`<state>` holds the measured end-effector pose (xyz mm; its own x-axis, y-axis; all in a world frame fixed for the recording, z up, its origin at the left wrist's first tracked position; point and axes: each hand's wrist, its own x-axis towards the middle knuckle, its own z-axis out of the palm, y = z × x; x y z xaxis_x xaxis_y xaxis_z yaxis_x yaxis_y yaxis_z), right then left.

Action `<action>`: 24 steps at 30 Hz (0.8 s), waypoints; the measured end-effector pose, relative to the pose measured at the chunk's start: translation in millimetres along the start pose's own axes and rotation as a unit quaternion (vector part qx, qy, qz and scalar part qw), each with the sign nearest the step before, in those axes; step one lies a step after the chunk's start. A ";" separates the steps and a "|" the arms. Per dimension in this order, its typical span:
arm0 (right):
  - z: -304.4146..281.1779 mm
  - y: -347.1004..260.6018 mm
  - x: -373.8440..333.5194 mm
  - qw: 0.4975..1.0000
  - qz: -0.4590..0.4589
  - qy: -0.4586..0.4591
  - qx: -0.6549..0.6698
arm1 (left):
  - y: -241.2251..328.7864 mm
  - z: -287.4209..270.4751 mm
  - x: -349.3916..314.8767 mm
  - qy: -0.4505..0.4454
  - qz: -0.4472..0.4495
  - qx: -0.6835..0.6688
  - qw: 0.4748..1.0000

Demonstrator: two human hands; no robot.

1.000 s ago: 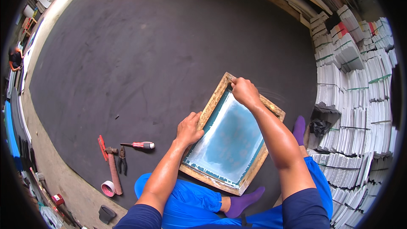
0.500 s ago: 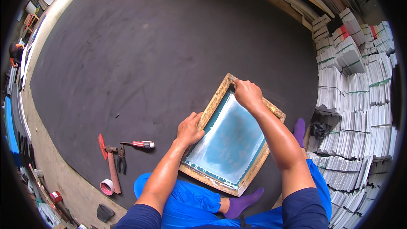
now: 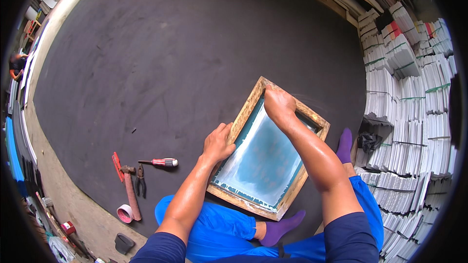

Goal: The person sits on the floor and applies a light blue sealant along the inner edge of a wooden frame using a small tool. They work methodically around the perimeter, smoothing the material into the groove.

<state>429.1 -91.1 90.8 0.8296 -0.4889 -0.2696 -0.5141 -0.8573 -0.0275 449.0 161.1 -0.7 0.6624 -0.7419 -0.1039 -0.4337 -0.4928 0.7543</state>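
Observation:
A wooden screen-printing frame [image 3: 292,189] with teal mesh [image 3: 268,163] lies tilted before my crossed legs. Pale white coating runs along the mesh's edges. My left hand [image 3: 218,143] is closed round the frame's left bar, thumb over the wood. At the far left corner, my right hand [image 3: 280,103] is curled into a fist just inside the far bar, its fingertips against the corner. Whatever those fingers pinch there is hidden by the hand itself.
To the left lie a screwdriver [image 3: 165,162], pliers [image 3: 141,181], a hammer [image 3: 130,192], a red flat tool [image 3: 117,166] and a tape roll [image 3: 125,213]. Tied white stacks [image 3: 407,143] line the right side. A person [image 3: 17,64] is at the far left edge.
My right hand has shifted from on top of the far bar to just inside the corner, slightly left, and curled tighter. The frame's far corner has moved slightly away. My left hand keeps its grip.

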 end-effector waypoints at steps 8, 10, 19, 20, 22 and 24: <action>18.5 41.9 5.7 0.986 0.016 0.006 0.164 | 4.0 -2.3 0.7 -0.010 -0.009 -0.009 1.000; -3.5 30.5 -3.2 0.989 0.040 -0.023 0.143 | 4.7 -4.5 -1.2 -0.008 -0.018 -0.016 1.000; 73.8 73.1 10.0 0.923 -0.023 0.065 0.379 | 4.4 -0.9 -0.8 -0.004 -0.014 -0.016 1.000; 70.0 66.8 5.9 0.934 -0.015 0.072 0.349 | 3.3 -1.0 -1.5 -0.002 -0.015 -0.016 1.000; 67.7 62.0 5.9 0.942 -0.012 0.079 0.325 | 2.6 -1.3 -1.3 0.001 -0.017 -0.017 1.000; 62.5 62.8 5.9 0.949 -0.005 0.077 0.307 | 3.8 -0.7 -0.9 -0.001 -0.017 -0.014 1.000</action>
<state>388.1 -137.7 27.3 0.8325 -0.5397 -0.1247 -0.4975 -0.6294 -0.5969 447.2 160.2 2.7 0.6755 -0.7256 -0.1310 -0.3934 -0.5050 0.7683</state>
